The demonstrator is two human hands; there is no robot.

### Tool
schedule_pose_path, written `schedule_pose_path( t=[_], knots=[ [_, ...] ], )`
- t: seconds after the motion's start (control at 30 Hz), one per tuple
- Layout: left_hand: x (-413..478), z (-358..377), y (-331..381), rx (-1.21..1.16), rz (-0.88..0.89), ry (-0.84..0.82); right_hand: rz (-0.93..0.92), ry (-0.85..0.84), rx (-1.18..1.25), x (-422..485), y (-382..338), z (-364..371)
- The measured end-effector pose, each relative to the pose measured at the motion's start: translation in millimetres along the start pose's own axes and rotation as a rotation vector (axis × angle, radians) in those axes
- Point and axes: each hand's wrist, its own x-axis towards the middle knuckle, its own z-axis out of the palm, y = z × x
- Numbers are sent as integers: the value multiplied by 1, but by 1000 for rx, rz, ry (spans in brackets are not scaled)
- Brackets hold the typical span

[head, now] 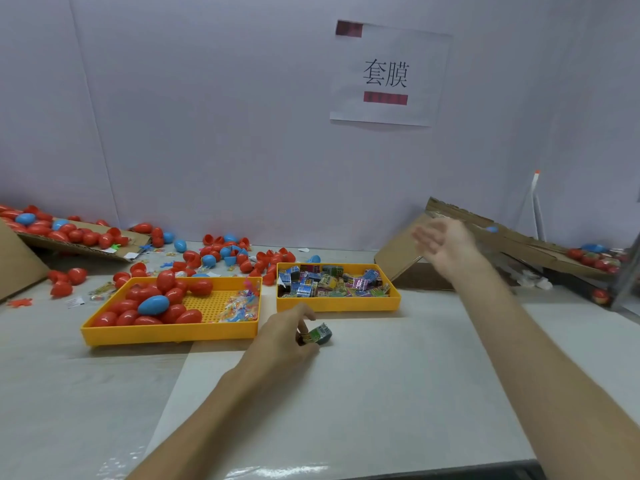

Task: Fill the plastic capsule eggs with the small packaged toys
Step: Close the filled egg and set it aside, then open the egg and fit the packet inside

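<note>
On the bench (pixel 381 382), the left hand (pixel 287 336) pinches a small packaged toy (pixel 318 334) just before the toy tray (pixel 337 305), the right hand (pixel 445 244) hangs open and empty over cardboard (pixel 398 263), well apart from the egg tray (pixel 166 336); that light pinch may let the toy slip.

Left hand (pixel 285 332) pinches a small packaged toy (pixel 318 335) just above the bench (pixel 381 393), in front of the two yellow trays. Left tray (pixel 166 332): red capsule eggs (pixel 162 306), one blue egg (pixel 153 304). Right tray (pixel 337 304): packaged toys. Right hand (pixel 445 244) raised, fingers spread and blurred, holding nothing, before a tilted cardboard sheet (pixel 401 259). Loose eggs (pixel 221 256) behind trays.
</note>
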Motion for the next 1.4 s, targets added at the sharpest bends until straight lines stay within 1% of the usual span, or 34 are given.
schedule_pose_path(
  t=[0.1,0.2,0.27,0.4,0.57,0.9,0.93,1.0,1.03,1.07,1.1,1.17,1.23,1.33,1.4],
  knots=[
    [-1,1,1,7,23,16,-33,-130,-428,-32,59,3],
    [-3,-1,-1,-47,13,35,-96,-295,-851,-52,105,12],
    [-3,-2,-1,-65,7,50,-151,-345,-994,-61,124,21],
    [-1,-1,-3,-65,17,73,-211,-425,-1091,-74,146,26],
    [-1,-1,-2,-66,13,76,-296,-430,-1048,-83,153,20],
    [-1,0,0,-51,14,77,-265,-397,-1033,-76,155,23],
    [-1,0,0,-49,13,79,-293,-361,-1038,-74,155,22],
    [-1,0,0,-53,12,80,-383,-221,-1038,-68,153,17],
    [-1,0,-1,-56,12,77,-415,-160,-1002,-65,150,13],
    [-2,-1,-1,-55,13,73,-417,-136,-935,-63,147,9],
    [-2,-1,-1,-49,13,68,-390,-158,-842,-61,144,6],
    [-3,-3,1,-47,11,65,-306,-283,-670,-62,141,5],
    [-3,-6,6,-87,-1,106,-258,-417,-583,-67,141,10],
    [-1,-13,12,-200,-3,205,-278,-550,-594,-71,143,17],
    [0,-16,14,-233,-7,203,-315,-616,-619,-74,144,19]
  ],
)
